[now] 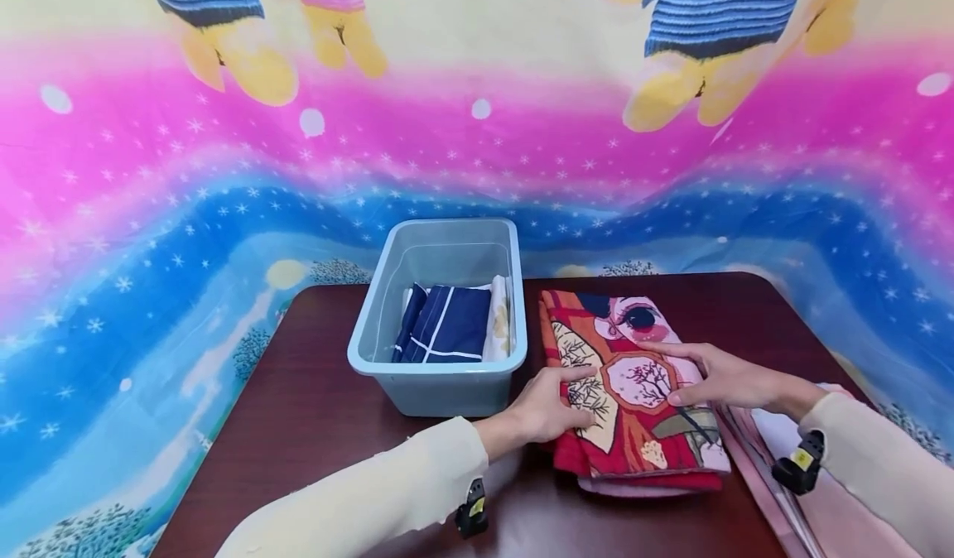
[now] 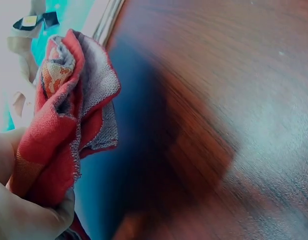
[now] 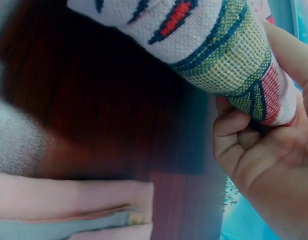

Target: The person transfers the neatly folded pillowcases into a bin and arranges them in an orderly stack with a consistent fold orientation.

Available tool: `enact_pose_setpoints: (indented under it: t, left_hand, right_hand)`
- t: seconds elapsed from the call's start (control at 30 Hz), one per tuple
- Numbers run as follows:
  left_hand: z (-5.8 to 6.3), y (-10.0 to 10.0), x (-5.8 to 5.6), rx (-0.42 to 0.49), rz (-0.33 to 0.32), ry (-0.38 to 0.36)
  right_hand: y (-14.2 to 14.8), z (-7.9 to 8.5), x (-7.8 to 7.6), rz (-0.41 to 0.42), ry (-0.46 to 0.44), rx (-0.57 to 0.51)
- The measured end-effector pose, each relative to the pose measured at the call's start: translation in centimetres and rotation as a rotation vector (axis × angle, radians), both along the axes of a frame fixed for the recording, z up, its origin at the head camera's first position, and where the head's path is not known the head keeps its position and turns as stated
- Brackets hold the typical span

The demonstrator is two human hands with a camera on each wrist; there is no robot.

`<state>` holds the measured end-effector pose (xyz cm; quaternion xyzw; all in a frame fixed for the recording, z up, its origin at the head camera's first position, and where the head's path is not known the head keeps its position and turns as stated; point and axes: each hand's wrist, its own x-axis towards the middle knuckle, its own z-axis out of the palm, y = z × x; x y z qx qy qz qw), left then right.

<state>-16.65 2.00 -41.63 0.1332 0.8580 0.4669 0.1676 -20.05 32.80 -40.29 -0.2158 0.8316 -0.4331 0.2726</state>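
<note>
A folded towel (image 1: 647, 380), red with a printed figure, fan and blossom pattern, is between both hands to the right of the bin. My left hand (image 1: 542, 405) grips its left edge, fingers on top; the left wrist view shows the thumb closed on the bunched red layers (image 2: 49, 150) and their grey underside. At the right edge my right hand (image 1: 719, 376) holds on, and in the right wrist view its fingers (image 3: 234, 125) curl beneath the woven cloth (image 3: 219, 55). The towel's lower layers stick out slightly at the front.
A grey-blue plastic bin (image 1: 440, 367) stands left of the towel. Inside are a folded navy cloth (image 1: 458, 318) with white lines and a pale patterned cloth (image 1: 500, 318). Pink folded fabric (image 1: 842, 500) lies at the right of the dark wooden table (image 1: 313, 425). A printed curtain (image 1: 462, 152) hangs behind.
</note>
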Motion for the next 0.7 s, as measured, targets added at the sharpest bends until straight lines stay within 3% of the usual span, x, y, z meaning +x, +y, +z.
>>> enact_pose_setpoints:
  t: [0.23,0.7]
  left_hand:
    - [1.6,0.0,0.5,0.004,0.009,0.005]
    - [5.8,0.5,-0.1,0.037,-0.029,0.035]
  right_hand:
    - [0.4,1.8,0.0,0.006,0.035,0.033]
    - [1.2,6.3,0.1,-0.031,0.078,0.041]
